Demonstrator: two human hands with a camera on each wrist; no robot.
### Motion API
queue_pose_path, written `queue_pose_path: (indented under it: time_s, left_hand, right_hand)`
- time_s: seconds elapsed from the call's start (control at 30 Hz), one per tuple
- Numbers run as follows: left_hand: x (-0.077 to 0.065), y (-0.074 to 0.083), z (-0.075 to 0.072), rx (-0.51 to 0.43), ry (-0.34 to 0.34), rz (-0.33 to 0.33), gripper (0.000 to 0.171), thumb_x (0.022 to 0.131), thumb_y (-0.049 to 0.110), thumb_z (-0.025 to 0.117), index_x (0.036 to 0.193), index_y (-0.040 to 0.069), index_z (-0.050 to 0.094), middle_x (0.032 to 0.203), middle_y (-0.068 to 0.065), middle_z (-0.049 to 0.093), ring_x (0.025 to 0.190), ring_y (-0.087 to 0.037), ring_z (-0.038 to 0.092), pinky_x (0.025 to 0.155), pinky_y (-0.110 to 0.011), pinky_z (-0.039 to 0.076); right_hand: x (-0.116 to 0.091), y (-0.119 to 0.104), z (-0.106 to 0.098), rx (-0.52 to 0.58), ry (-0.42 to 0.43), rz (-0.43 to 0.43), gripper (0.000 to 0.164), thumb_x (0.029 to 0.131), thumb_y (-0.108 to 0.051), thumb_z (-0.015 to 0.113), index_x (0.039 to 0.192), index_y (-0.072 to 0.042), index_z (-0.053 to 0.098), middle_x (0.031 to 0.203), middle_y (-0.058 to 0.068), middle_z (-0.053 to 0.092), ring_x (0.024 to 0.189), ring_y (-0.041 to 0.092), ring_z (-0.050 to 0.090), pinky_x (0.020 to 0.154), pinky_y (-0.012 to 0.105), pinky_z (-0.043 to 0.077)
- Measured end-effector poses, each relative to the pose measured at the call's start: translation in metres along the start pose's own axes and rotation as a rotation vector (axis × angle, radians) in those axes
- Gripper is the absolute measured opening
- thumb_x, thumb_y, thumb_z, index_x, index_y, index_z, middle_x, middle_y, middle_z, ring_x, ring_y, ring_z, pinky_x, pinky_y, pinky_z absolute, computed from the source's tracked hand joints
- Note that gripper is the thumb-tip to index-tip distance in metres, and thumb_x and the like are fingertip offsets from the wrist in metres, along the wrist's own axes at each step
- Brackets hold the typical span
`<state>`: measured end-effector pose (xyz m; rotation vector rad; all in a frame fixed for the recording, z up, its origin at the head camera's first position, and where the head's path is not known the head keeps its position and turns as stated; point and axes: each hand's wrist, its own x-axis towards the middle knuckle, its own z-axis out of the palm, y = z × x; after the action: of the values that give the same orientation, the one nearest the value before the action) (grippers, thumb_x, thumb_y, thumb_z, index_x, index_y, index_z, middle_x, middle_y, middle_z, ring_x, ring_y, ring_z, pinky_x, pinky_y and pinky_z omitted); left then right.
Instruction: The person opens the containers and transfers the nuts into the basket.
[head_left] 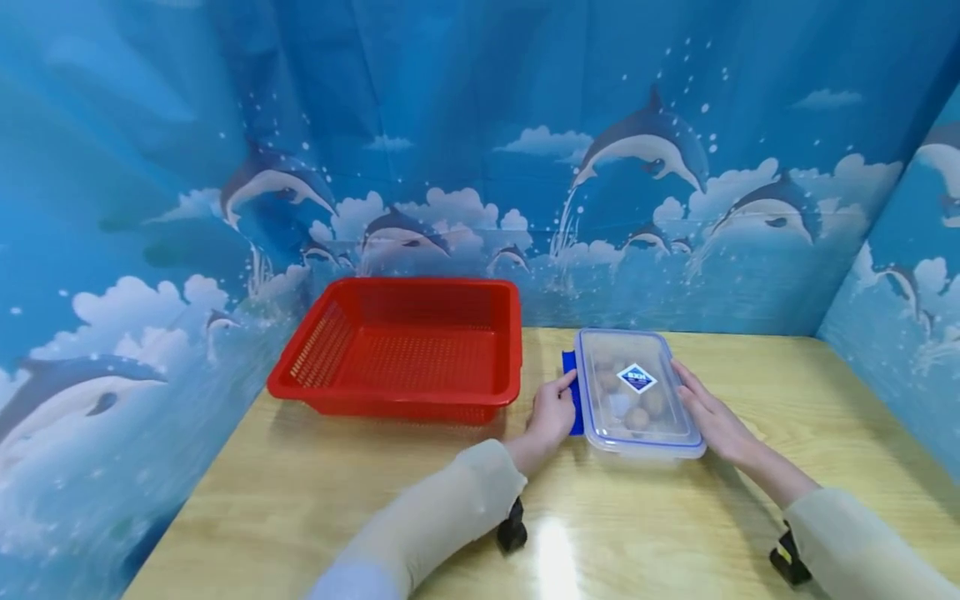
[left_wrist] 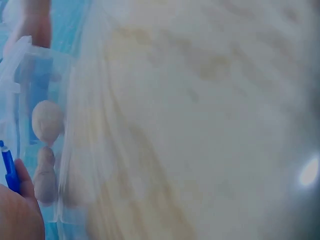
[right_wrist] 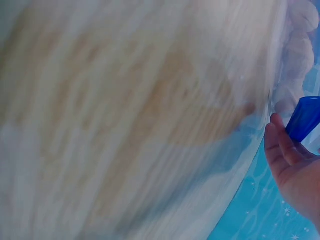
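A clear plastic food container [head_left: 607, 447] with a blue-edged lid [head_left: 637, 346] and a diamond-shaped label sits on the table, right of centre in the head view. Through its walls show several round, brownish, egg-like things [left_wrist: 47, 121]. My left hand [head_left: 552, 415] is at the container's left side, pinching the blue latch flap [head_left: 576, 400] that sticks out there. Along the opposite side, my right hand [head_left: 712, 421] rests with its fingers straight against the wall. Another blue latch flap [right_wrist: 303, 120] stands out beside the right fingers in the right wrist view.
To the left of the container stands a red plastic basket [head_left: 420, 410] with perforated sides. The wooden table [head_left: 360, 500] meets a blue dolphin-print curtain [head_left: 450, 125] at the back and sides. Black wrist-camera mounts hang under both sleeves.
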<state>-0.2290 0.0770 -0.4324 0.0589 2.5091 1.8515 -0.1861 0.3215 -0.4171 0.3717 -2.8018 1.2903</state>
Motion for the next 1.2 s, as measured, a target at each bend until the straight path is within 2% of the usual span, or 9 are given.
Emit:
queue_pose_path:
  time_s: [0.2,0.3,0.37,0.83,0.9,1.0,1.1,1.2]
  left_hand:
    - [0.002,-0.001,-0.003,-0.030,0.007,0.003,0.039,0.099,0.002,0.045,0.130,0.015,0.064,0.134,-0.009,0.057,0.127,-0.022,0.049,0.102,-0.039,0.042]
    - [0.002,0.002,-0.004,-0.038,-0.008,-0.017,0.039,0.100,0.002,0.044,0.132,0.016,0.063,0.137,-0.008,0.055,0.128,-0.021,0.047,0.101,-0.038,0.043]
    - [0.002,0.003,-0.004,-0.039,-0.013,-0.021,0.039,0.100,0.002,0.044,0.132,0.016,0.063,0.137,-0.009,0.055,0.125,-0.021,0.050,0.097,-0.038,0.045]
    - [0.000,0.003,-0.007,-0.043,-0.034,0.002,0.041,0.099,-0.002,0.044,0.132,0.013,0.062,0.132,-0.012,0.058,0.122,-0.025,0.053,0.100,-0.038,0.044]
    - [0.000,0.004,-0.008,-0.064,-0.046,-0.007,0.041,0.099,-0.001,0.045,0.135,0.013,0.060,0.129,-0.013,0.060,0.113,-0.026,0.059,0.093,-0.039,0.049]
    - [0.000,0.003,-0.010,-0.075,-0.050,-0.001,0.042,0.099,-0.001,0.047,0.137,0.014,0.058,0.127,-0.012,0.062,0.111,-0.023,0.061,0.092,-0.036,0.050]
    - [-0.001,0.004,-0.012,-0.088,-0.047,0.013,0.042,0.098,0.000,0.048,0.138,0.013,0.057,0.121,-0.013,0.064,0.102,-0.022,0.064,0.083,-0.035,0.052]
    - [-0.002,0.006,-0.014,-0.092,-0.048,0.024,0.041,0.099,0.001,0.048,0.137,0.012,0.057,0.118,-0.011,0.066,0.094,-0.019,0.065,0.074,-0.028,0.052]
  right_hand:
    - [0.003,-0.004,-0.001,-0.022,-0.004,-0.003,0.057,0.108,-0.030,0.024,0.154,0.000,0.009,0.152,0.035,0.010,0.133,0.061,0.013,0.103,0.072,0.013]
    - [0.005,-0.005,-0.003,-0.033,-0.008,0.002,0.057,0.108,-0.030,0.024,0.155,-0.001,0.009,0.152,0.035,0.010,0.133,0.061,0.014,0.103,0.072,0.014]
    - [0.005,-0.005,-0.004,-0.037,-0.010,0.003,0.057,0.108,-0.030,0.023,0.155,-0.002,0.008,0.152,0.035,0.010,0.132,0.061,0.015,0.103,0.072,0.014]
    - [-0.001,0.000,0.000,-0.030,0.000,0.011,0.056,0.108,-0.029,0.024,0.155,-0.002,0.009,0.152,0.036,0.012,0.131,0.063,0.017,0.101,0.073,0.016]
    - [-0.001,0.000,0.000,-0.032,0.007,0.009,0.055,0.108,-0.028,0.024,0.154,-0.001,0.010,0.151,0.036,0.013,0.131,0.062,0.017,0.101,0.073,0.017]
    - [-0.001,0.000,0.000,-0.034,0.014,0.009,0.054,0.108,-0.027,0.025,0.154,-0.001,0.012,0.151,0.036,0.014,0.131,0.061,0.018,0.102,0.072,0.017]
    - [-0.001,0.001,0.001,-0.034,0.018,0.005,0.054,0.108,-0.026,0.026,0.154,0.000,0.013,0.151,0.036,0.015,0.131,0.061,0.019,0.102,0.071,0.018]
    - [-0.001,0.001,0.000,-0.040,0.010,0.014,0.055,0.108,-0.027,0.025,0.155,-0.002,0.011,0.152,0.035,0.015,0.131,0.061,0.019,0.102,0.072,0.018]
